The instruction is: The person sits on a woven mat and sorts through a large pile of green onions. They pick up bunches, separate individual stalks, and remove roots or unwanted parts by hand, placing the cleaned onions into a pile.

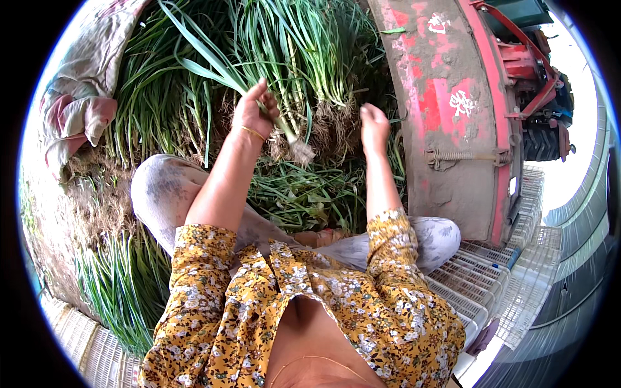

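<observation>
My left hand [256, 110] grips a green allium plant [287, 130], like young garlic or leek, by its stalk. Its long flat leaves stretch up and to the left, and its pale fibrous root end points down to the right. Close beyond lies a thick bundle of similar plants [322, 72], roots towards me. My right hand [375, 128] hovers beside those roots, near the red metal panel. Its fingers curl away from view, so I cannot tell whether they pinch anything. Loose green leaves [305, 194] cover the ground between my knees.
A mud-caked red metal panel [446, 121] with writing stands at right, with machinery behind it. White plastic crates [465, 276] sit at lower right. A crumpled cloth [82, 92] covers plants at upper left. Another plant bundle [121, 286] lies at lower left, by more crates [92, 344].
</observation>
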A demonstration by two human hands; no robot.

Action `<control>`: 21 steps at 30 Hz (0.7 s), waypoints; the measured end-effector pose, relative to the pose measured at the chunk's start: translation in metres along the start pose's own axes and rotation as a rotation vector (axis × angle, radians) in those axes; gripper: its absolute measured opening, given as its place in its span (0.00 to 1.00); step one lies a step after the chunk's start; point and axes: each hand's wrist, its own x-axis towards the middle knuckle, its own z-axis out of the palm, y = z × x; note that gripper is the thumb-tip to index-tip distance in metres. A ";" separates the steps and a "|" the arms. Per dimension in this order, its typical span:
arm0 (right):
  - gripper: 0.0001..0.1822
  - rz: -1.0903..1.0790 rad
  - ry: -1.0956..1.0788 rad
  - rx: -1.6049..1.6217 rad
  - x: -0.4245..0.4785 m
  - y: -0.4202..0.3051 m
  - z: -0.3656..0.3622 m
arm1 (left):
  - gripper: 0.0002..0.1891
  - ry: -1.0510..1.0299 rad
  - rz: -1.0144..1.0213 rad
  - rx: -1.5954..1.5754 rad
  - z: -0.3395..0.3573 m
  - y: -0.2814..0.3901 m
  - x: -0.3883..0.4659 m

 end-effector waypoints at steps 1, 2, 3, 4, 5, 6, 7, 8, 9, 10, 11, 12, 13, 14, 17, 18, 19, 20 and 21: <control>0.14 -0.098 -0.089 -0.139 0.002 -0.022 0.022 | 0.09 0.007 -0.051 -0.001 -0.015 -0.004 0.008; 0.11 -0.239 -0.125 -0.336 0.009 -0.027 0.038 | 0.07 -0.054 -0.082 0.004 -0.022 -0.009 0.012; 0.09 -0.253 -0.209 -0.611 0.010 -0.037 0.052 | 0.06 -0.110 -0.104 0.006 -0.029 -0.010 0.015; 0.08 -0.264 -0.226 -0.763 0.014 -0.036 0.059 | 0.05 -0.153 -0.132 -0.015 -0.028 -0.010 0.013; 0.08 -0.272 -0.239 -0.915 0.019 -0.035 0.063 | 0.05 -0.169 -0.129 -0.017 -0.024 -0.011 0.012; 0.08 -0.256 -0.271 -0.953 0.028 -0.035 0.062 | 0.05 -0.188 -0.129 -0.007 -0.021 -0.011 0.010; 0.08 -0.243 -0.313 -0.992 0.031 -0.037 0.060 | 0.05 -0.200 -0.126 -0.003 -0.021 -0.010 0.008; 0.09 -0.254 -0.317 -0.947 0.032 -0.039 0.057 | 0.05 -0.170 -0.100 0.050 -0.021 -0.010 0.009; 0.09 -0.268 -0.328 -0.892 0.031 -0.039 0.053 | 0.05 -0.142 -0.077 0.104 -0.020 -0.011 0.012; 0.09 -0.283 -0.348 -0.835 0.021 -0.050 0.048 | 0.04 -0.106 -0.050 0.155 -0.022 -0.011 0.014; 0.09 -0.293 -0.364 -0.781 0.010 -0.060 0.040 | 0.05 -0.103 -0.049 0.188 -0.026 -0.014 0.019; 0.09 -0.311 -0.347 -0.718 -0.004 -0.067 0.035 | 0.05 -0.101 -0.049 0.223 -0.030 -0.020 0.025; 0.08 -0.385 -0.304 -0.607 -0.018 -0.070 0.026 | 0.06 -0.104 -0.053 0.261 -0.032 -0.027 0.027; 0.06 -0.414 -0.310 -0.573 -0.034 -0.075 0.023 | 0.07 -0.077 -0.055 0.303 -0.028 -0.033 0.020; 0.03 -0.504 -0.327 -0.536 -0.077 -0.078 0.017 | 0.08 -0.180 -0.088 0.488 -0.033 -0.058 0.026; 0.03 -0.579 -0.301 -0.530 -0.088 -0.073 0.017 | 0.08 -0.147 -0.098 0.512 -0.033 -0.066 0.026; 0.04 -0.594 -0.325 -0.467 -0.098 -0.072 0.016 | 0.08 -0.122 -0.063 0.607 -0.037 -0.073 0.029; 0.05 -0.601 -0.335 -0.423 -0.104 -0.072 0.017 | 0.09 -0.084 -0.024 0.655 -0.043 -0.079 0.034; 0.05 -0.608 -0.346 -0.379 -0.110 -0.073 0.018 | 0.09 -0.046 0.017 0.702 -0.050 -0.085 0.039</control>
